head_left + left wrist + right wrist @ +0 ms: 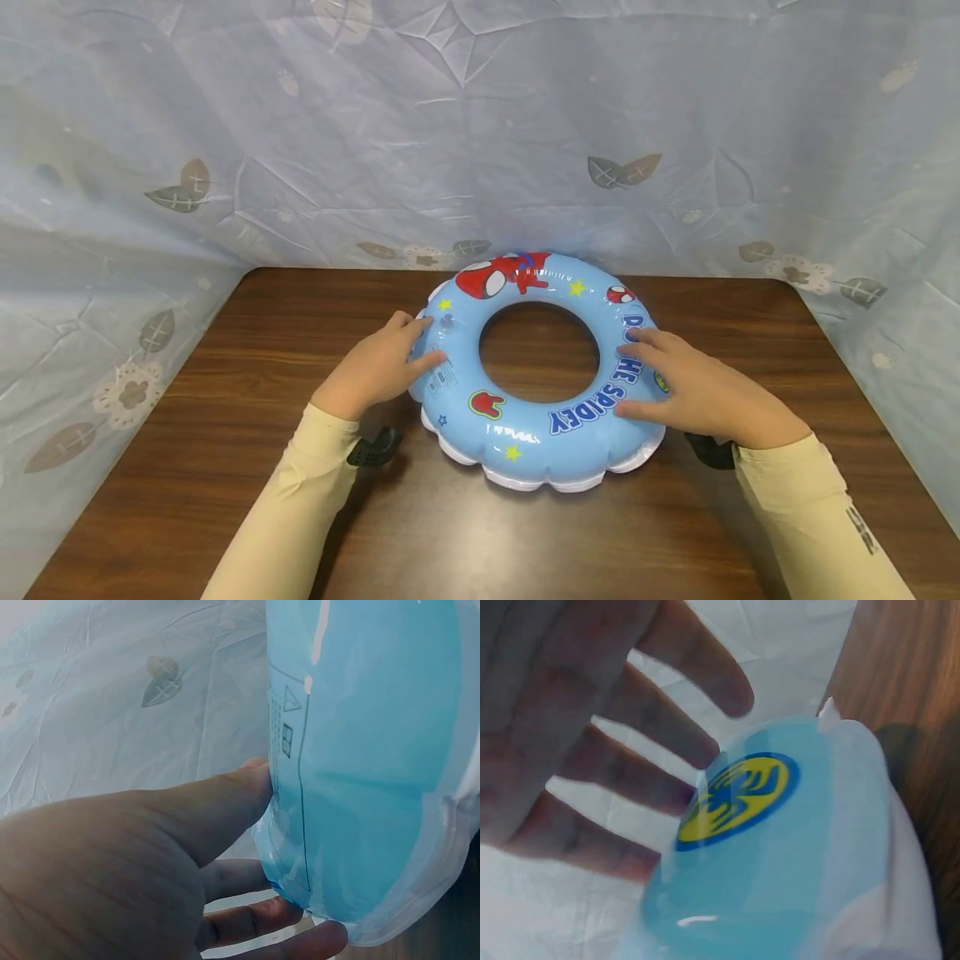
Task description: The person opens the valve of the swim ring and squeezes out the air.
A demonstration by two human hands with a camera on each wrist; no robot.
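- left hand [377, 367] on the near side of the action, fingers apart and relaxed, thumb and fingertips touching the outer curve of the swim ring [570, 442], no clamp on it!
- right hand [701, 387] opposite, fingers spread and fairly straight, meeting the other side of the tube, not curled round it either.
- and the ring itself: light blue, plump, lying on the bench towards the back, its hole facing up, scalloped white edge all round.
- what a busy surface! a red cartoon figure [502, 275] at the far side, "spidey" lettering on the right, a yellow emblem [739, 799] close under the right fingers.
- as for progress: the ring looks full of air and set down, one hand at each side, so contact is made; no lift or firm hold yet, and how much is left these views cannot settle.
- further out, brown wood-grain bench [480, 542], pale sleeves [288, 508] reaching in, a black device [375, 450] by the left wrist, and leaf-patterned cloth [480, 125] hanging behind.
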